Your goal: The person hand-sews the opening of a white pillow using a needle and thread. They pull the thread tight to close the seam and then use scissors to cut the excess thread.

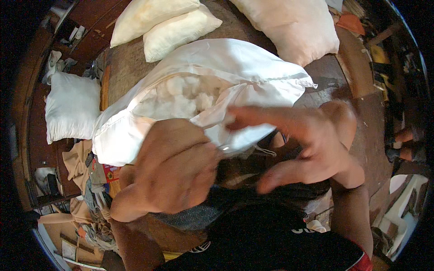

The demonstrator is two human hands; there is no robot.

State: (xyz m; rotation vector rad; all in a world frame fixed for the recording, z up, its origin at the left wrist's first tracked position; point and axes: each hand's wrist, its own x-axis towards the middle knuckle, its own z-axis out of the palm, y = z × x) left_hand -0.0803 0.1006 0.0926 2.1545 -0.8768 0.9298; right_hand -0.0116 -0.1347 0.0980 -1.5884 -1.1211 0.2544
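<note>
A large white pillow cover (239,56) lies before me, its long opening showing clumps of fluffy white stuffing (181,92). Over its near edge I hold up my left hand (176,167), back toward the view and fingers curled in. Whatever those fingers may grip is hidden behind the hand. My right hand (312,144) hovers to the right, blurred by motion, with index finger and thumb spread wide apart. Nothing shows between them. Its index finger points left, in front of the cover's near side.
Two cream pillows (181,31) lie at the far left and a larger pillow (289,27) at the far right. A small white pillow (72,106) sits on the left. Crumpled cloth (79,165) is heaped at the near left. Another person's feet (404,144) show at the right edge.
</note>
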